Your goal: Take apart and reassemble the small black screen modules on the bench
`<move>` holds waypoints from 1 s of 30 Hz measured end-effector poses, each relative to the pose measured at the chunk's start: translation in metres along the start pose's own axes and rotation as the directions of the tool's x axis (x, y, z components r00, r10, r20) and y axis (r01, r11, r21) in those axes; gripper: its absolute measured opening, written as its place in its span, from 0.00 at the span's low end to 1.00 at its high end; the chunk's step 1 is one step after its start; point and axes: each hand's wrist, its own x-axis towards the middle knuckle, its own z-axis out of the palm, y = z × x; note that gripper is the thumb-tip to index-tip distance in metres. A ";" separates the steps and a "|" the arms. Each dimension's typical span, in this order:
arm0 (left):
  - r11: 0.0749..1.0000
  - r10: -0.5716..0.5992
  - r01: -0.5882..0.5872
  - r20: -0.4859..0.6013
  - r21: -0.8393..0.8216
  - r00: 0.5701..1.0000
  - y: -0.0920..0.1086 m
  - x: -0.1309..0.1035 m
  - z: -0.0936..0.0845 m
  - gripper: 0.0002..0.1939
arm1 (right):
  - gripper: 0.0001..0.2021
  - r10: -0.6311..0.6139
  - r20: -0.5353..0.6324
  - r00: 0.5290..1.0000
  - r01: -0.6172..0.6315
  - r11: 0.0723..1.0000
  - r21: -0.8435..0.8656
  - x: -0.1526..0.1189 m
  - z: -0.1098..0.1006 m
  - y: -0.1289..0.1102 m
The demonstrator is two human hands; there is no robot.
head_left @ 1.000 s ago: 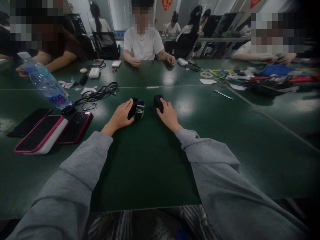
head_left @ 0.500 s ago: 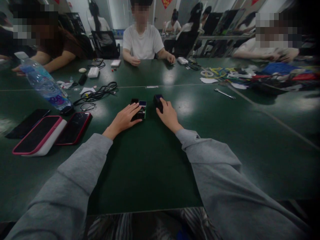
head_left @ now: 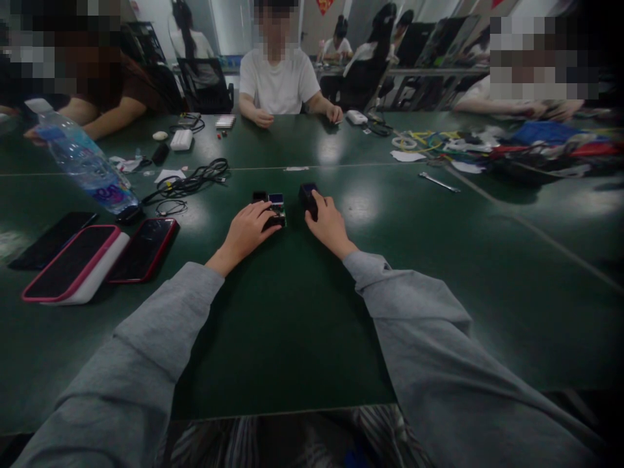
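My left hand (head_left: 247, 229) lies over a small electronic device (head_left: 275, 200) with a little screen and a green circuit board, its fingers and thumb wrapped round it. A dark square part shows at the device's upper left. Just to the right, my right hand (head_left: 327, 223) grips a small black box-shaped device (head_left: 309, 193) between thumb and fingers. The two devices sit apart on the dark green table (head_left: 292, 338).
At the left are a tilted water bottle (head_left: 90, 162), several phones (head_left: 73, 260) and black cables (head_left: 195, 179). A wrench (head_left: 439, 182) and a pile of cables (head_left: 526, 153) lie right. A person (head_left: 277, 84) sits opposite, others at both sides.
My left hand has shifted slightly, its thumb moving up onto the lower part of the circuit-board device, which now sits slightly higher. My right hand stays in place.
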 end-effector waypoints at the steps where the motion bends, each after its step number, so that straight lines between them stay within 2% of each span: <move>1: 1.000 -0.019 0.019 -0.007 0.004 1.000 0.000 0.000 0.001 0.19 | 0.31 0.000 0.002 1.000 0.000 1.000 0.001 0.000 0.000 0.000; 8: 0.992 -0.123 0.126 -0.082 0.026 0.989 -0.013 -0.003 0.003 0.18 | 0.31 0.020 -0.008 1.000 -0.020 1.000 0.024 0.000 -0.001 -0.001; 14: 0.987 -0.159 0.160 -0.072 0.012 0.985 -0.014 -0.003 0.003 0.17 | 0.32 0.040 -0.195 0.980 -0.039 0.999 0.011 -0.003 -0.015 -0.013; 16: 0.987 -0.160 0.161 -0.068 0.011 0.985 -0.014 -0.003 0.003 0.17 | 0.33 0.020 -0.207 0.978 -0.021 1.000 -0.005 -0.005 -0.022 -0.020; 21: 0.988 -0.151 0.152 -0.073 0.006 0.986 -0.015 -0.003 0.004 0.16 | 0.33 -0.076 -0.094 0.993 0.075 0.997 -0.012 -0.012 -0.026 -0.037; 25: 0.989 -0.147 0.147 -0.076 0.002 0.986 -0.016 -0.003 0.004 0.16 | 0.33 -0.137 -0.033 0.990 0.137 0.990 0.013 -0.015 -0.013 -0.041; 30: 0.990 -0.139 0.140 -0.079 0.005 0.987 -0.018 -0.003 0.006 0.16 | 0.32 -0.150 0.097 0.984 0.153 0.988 -0.025 -0.015 -0.001 -0.037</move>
